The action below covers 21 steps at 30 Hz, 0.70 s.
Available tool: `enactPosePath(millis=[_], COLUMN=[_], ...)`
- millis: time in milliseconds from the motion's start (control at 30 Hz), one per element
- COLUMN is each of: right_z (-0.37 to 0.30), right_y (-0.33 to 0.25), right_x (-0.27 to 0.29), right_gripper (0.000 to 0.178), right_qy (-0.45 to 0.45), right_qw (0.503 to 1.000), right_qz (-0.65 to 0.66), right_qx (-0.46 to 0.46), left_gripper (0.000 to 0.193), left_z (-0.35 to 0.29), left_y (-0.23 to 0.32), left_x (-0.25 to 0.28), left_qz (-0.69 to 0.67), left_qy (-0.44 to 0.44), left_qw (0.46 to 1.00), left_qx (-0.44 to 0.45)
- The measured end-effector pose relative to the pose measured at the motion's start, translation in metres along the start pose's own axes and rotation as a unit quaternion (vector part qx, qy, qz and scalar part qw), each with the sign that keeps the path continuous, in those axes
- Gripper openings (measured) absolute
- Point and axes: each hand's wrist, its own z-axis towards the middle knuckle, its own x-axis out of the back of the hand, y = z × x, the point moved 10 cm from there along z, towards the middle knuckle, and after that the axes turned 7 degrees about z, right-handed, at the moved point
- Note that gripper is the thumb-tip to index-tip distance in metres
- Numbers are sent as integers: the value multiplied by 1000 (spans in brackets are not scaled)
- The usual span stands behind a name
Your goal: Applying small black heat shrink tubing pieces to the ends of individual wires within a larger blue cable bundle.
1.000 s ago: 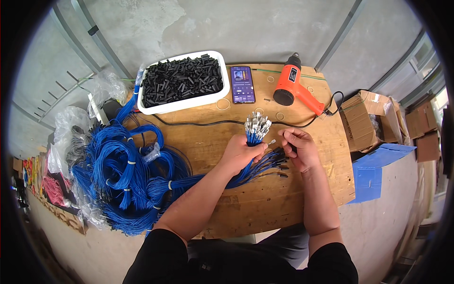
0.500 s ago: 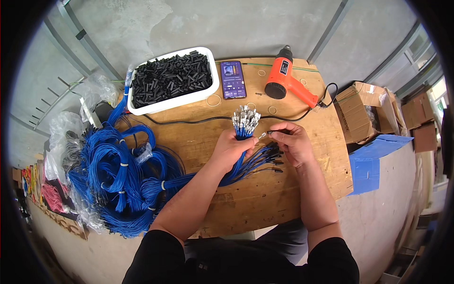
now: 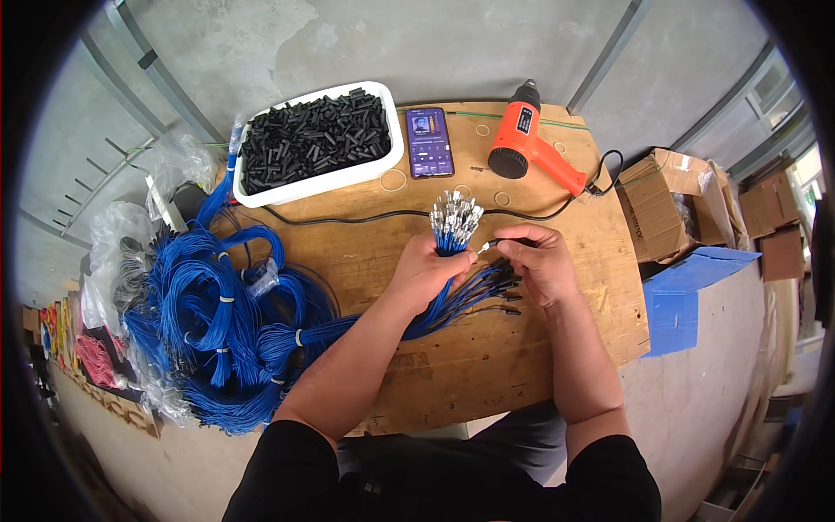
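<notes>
My left hand (image 3: 424, 271) is closed round a bundle of blue wires (image 3: 445, 247), whose silvery crimp terminals (image 3: 455, 217) fan out above the fist. Its thumb and forefinger also pinch one wire with its terminal pointing right. Between the thumb and fingertips of my right hand (image 3: 537, 259) is a small black sleeve (image 3: 497, 243), which meets that single terminal; how far it covers the metal is too small to tell. Below the right hand, several wire ends with black sleeves (image 3: 500, 277) spread over the wooden table.
A white tray (image 3: 397, 130) of black sleeves stands at the back left, beside a phone (image 3: 430, 143). An orange heat gun (image 3: 532, 139) lies at the back right, its black cord (image 3: 348, 223) crossing the table. Coiled blue wires (image 3: 204, 304) are heaped left; cardboard boxes (image 3: 665, 204) stand right.
The black sleeve has come closer to the single terminal, and less bare metal shows between them. Both hands have otherwise hardly moved.
</notes>
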Motion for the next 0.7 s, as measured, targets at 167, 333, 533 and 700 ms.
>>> enactPosePath(millis=[167,333,533,700], right_z=[0,0,1,1], right_y=[-1,-2,1,0], right_x=[-1,-5,-4,-5], right_gripper=[18,17,13,12], right_qy=[-10,-21,-29,-32], right_qw=[1000,1000,1000,999], right_qz=[-3,-4,-10,-14], right_qx=[11,10,3,-3], left_gripper=[9,8,8,9], left_z=[0,0,-1,-2], left_y=[3,4,7,9], left_x=[-3,-4,-6,-8], left_qz=[3,12,23,43], left_qy=[-18,-20,-27,-19], left_qw=[1000,1000,999,998], left_qx=[-13,-18,-29,-31])
